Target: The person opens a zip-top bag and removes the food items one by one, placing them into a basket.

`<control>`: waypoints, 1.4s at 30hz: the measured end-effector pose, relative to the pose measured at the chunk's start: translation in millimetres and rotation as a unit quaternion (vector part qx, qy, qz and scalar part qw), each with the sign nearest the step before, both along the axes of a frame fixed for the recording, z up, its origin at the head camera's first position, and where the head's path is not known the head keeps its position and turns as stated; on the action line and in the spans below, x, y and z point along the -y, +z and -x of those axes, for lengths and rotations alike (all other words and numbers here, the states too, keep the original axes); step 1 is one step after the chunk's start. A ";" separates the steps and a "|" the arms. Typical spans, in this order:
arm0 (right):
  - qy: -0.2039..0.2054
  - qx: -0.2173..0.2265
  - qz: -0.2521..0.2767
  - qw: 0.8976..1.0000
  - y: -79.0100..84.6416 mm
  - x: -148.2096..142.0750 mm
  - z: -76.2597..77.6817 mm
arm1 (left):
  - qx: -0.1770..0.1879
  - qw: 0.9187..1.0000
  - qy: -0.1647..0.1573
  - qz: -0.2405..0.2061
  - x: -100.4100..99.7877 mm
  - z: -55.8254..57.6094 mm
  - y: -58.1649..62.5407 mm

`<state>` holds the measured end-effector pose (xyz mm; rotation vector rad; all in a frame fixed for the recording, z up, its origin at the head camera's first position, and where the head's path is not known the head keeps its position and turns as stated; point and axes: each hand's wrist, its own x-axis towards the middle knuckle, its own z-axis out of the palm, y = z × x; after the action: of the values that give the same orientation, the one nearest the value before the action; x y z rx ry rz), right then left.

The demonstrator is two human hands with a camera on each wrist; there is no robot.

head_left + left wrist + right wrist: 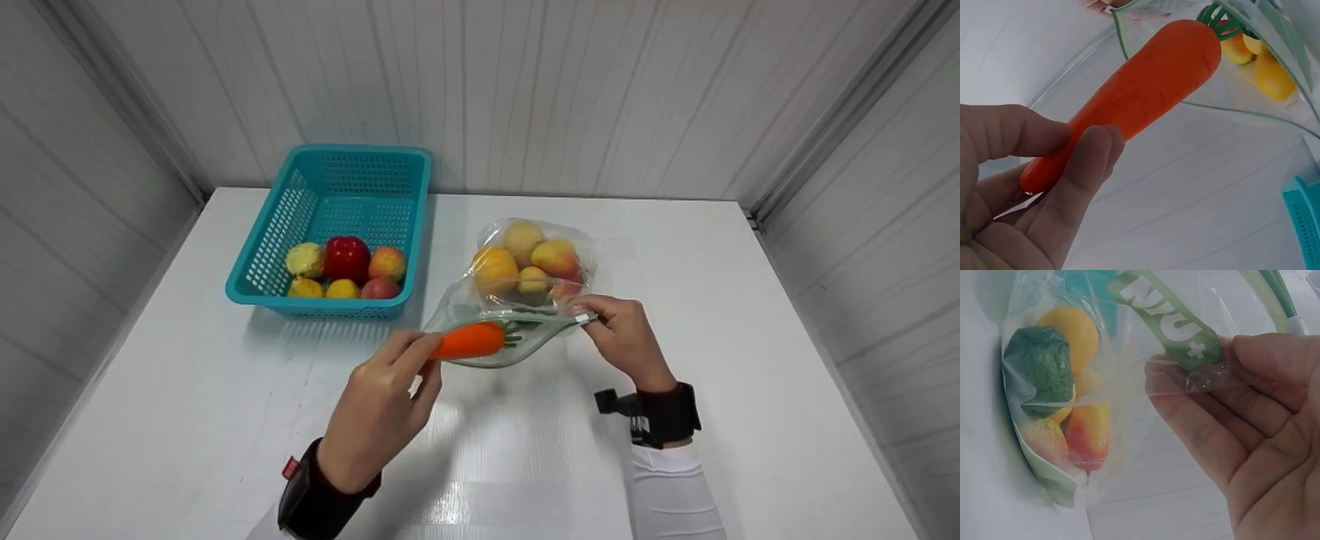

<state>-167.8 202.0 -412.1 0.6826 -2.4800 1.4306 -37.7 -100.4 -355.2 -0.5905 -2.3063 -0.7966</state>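
My left hand (382,401) pinches an orange carrot (471,341) by its narrow end between thumb and fingers. The carrot's green top points into the mouth of a clear zip bag (495,362), as the left wrist view (1145,79) also shows. With my right hand (622,337) I pinch the bag's rim near its white slider. Inside the bag lie several fruits and vegetables: a yellow-orange one (495,271), a mango (555,257), and a dark green piece (1047,365) seen from the right wrist. A green printed label (1168,320) shows on the plastic.
A teal basket (259,294) stands at the back left of the white table (750,420). It holds a red bell pepper (347,259), a peach-like fruit (388,263) and several other pieces. Pale panel walls (510,97) enclose the table at the back and sides.
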 end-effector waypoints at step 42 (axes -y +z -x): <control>-0.003 0.017 0.005 1.000 1.1 0.4 -0.5 | 0.021 0.976 0.145 -0.161 117.4 108.9 72.2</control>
<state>-167.3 201.6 -411.0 0.6527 -2.4956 1.4644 -146.6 -217.8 -283.1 -0.0910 -2.1689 -1.0158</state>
